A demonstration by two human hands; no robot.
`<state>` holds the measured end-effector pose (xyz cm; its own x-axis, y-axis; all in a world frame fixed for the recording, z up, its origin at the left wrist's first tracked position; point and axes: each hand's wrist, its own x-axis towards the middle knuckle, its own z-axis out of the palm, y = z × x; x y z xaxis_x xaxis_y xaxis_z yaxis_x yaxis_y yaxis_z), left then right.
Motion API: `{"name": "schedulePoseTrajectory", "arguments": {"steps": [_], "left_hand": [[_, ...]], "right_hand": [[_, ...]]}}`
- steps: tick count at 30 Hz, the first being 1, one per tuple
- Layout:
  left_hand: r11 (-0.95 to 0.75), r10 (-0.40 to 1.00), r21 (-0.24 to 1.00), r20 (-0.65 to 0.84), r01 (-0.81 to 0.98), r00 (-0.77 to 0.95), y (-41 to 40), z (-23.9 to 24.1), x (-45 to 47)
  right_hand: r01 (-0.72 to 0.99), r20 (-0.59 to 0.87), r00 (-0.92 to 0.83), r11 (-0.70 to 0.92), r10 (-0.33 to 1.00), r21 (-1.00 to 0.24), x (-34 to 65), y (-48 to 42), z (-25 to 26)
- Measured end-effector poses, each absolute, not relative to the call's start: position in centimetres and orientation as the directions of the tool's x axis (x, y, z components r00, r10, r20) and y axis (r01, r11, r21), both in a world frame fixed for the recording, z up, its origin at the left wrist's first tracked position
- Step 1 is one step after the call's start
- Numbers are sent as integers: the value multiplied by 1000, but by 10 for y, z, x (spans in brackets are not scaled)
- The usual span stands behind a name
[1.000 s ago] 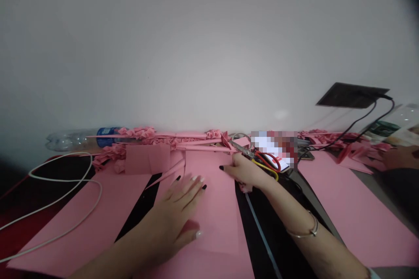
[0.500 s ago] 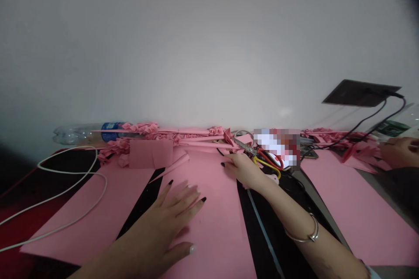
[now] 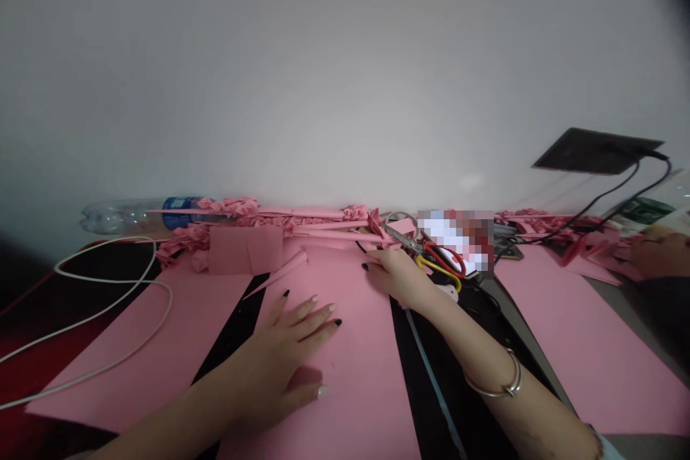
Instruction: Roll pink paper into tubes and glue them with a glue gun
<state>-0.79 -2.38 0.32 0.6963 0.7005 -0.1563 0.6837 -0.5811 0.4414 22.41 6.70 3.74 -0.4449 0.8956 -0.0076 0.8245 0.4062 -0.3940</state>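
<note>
A long sheet of pink paper (image 3: pixel 350 374) lies in front of me over a black surface. My left hand (image 3: pixel 291 352) rests palm down on it, fingers spread and holding nothing. At the sheet's far right part is my right hand (image 3: pixel 396 273), its fingers bent together and pointing left. What they grip, if anything, is hidden; a short dark line shows by the fingertips. Scissors with red and yellow handles (image 3: pixel 442 262) lie just right of this hand. A narrow pale blue strip (image 3: pixel 431 374) runs along the sheet's right side.
More pink sheets lie left (image 3: pixel 145 338) and right (image 3: pixel 593 345). Crumpled and rolled pink paper (image 3: pixel 237 208) lines the wall, beside a clear plastic bottle (image 3: pixel 123 215). A white cable (image 3: pixel 108 316) loops at left. Dark cables hang from a wall plate (image 3: pixel 598 151). Another person's hand (image 3: pixel 660 255) is at far right.
My left hand has shifted slightly up the sheet, its fingers still spread. My right hand has stayed nearly in place. The view has moved a little.
</note>
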Motion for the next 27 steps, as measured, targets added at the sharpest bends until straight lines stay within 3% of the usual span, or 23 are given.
{"name": "schedulePoseTrajectory", "arguments": {"steps": [10,16,18,21,27], "left_hand": [[-543,689,495,-200,679,697,-32,19,-14],[-553,738,393,-179,735,651,-43,5,-21],[-556,738,386,-178,736,651,-43,5,-21],[-558,744,373,-171,741,646,-42,6,-20],[-591,709,390,-166,706,685,-39,3,-22]], "right_hand": [[883,-42,-391,362,920,-298,216,64,39],[952,135,-198,223,971,-210,209,42,44],[921,79,-311,320,947,-220,204,32,45],[780,-69,-602,568,795,-264,193,20,36],[643,-106,-766,762,634,-85,175,13,15]]}}
